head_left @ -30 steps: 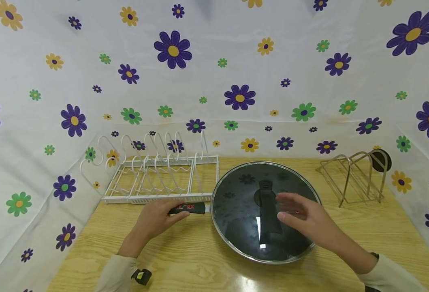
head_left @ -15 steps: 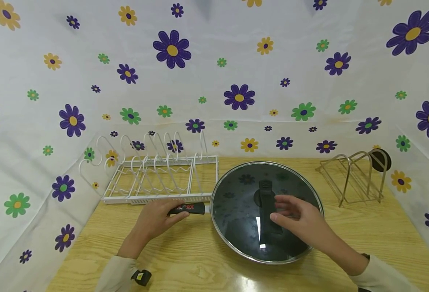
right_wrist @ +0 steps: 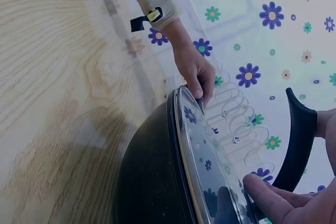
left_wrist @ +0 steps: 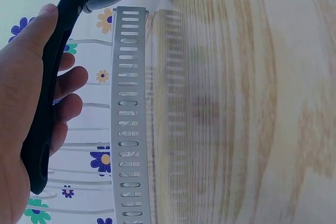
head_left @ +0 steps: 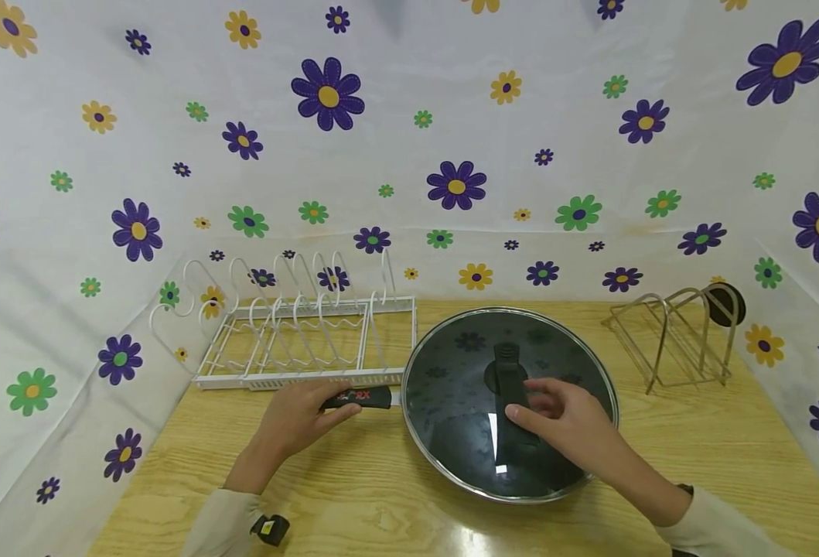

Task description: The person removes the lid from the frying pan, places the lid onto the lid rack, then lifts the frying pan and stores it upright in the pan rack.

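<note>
A dark, round-sided wok (right_wrist: 144,177) stands on the wooden table under a steel-rimmed glass lid (head_left: 451,464). My left hand (head_left: 298,414) grips its long black handle (left_wrist: 60,40), the thumb along one side and the fingers curled round the other, as the left wrist view shows. Over the right half of the lid is my right hand (head_left: 576,425), fingers loosely bent. Its thumb and fingertips come up to either side of the lid's black upright handle (right_wrist: 299,140), and a gap shows between that handle and the palm.
A white wire rack (head_left: 305,379) with looped dividers stands behind my left hand. At the back right is a metal wire rack (head_left: 663,340) with a black disc (head_left: 726,304) at its far end. Flowered sheeting (head_left: 395,155) encloses the wooden table (head_left: 353,495).
My right hand has moved left across the lid, thumb and fingertips now at the lid's handle. The left hand, wok and racks stay where they were.
</note>
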A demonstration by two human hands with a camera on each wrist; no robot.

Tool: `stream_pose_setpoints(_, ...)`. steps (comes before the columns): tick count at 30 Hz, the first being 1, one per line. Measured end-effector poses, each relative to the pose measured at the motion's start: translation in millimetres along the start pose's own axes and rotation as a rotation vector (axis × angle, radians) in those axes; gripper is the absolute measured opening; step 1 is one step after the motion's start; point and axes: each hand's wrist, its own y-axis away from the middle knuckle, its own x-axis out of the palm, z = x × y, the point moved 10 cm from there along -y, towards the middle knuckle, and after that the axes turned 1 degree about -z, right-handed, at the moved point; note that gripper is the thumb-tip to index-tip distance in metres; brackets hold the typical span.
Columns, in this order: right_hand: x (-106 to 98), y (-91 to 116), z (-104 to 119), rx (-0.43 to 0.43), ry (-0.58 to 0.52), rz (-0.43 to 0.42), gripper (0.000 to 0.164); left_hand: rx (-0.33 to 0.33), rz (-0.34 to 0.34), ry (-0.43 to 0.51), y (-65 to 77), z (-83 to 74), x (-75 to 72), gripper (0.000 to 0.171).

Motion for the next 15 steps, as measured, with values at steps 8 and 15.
stream_pose_setpoints(8,9.5,-1.7,-3.7,0.080,-0.018,0.039,0.077,0.016,-0.015,-0.006,0.6,-0.4,0.6,0.041)
stream_pose_setpoints(15,27.0,-5.6,-1.7,0.104,-0.365,0.142,0.077,0.031,-0.029,-0.005,0.7,-1.0,-0.3,0.042)
